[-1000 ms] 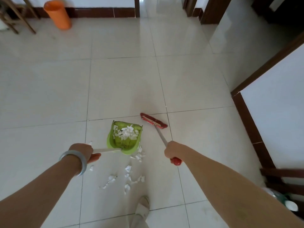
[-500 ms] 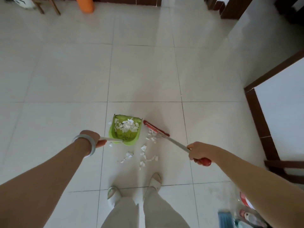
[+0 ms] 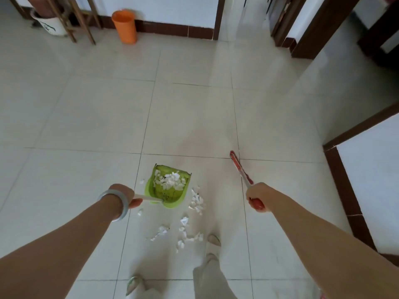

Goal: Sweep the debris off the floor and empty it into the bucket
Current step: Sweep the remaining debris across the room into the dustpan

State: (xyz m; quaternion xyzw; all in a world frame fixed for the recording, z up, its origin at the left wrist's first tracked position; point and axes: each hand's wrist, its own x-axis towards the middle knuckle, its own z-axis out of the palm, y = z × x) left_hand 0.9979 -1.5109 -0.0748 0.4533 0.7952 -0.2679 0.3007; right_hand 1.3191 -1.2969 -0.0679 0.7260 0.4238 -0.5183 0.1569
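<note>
Home hallway: pale tiled floor, dark wood door frames, brown skirting.

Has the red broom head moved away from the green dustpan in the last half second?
Yes. The broom head was touching the dustpan's right edge by the paper scraps; now it has swung out to the right, onto a tile seam, well apart from the dustpan.

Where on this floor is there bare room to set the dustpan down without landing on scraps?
Bare tile lies left of the green dustpan, beyond the left hand, and across the wide stretch between the dustpan and the orange bucket. It is crowded just right of and behind the dustpan, where white scraps scatter toward the feet. The broom takes a strip at right.
</note>
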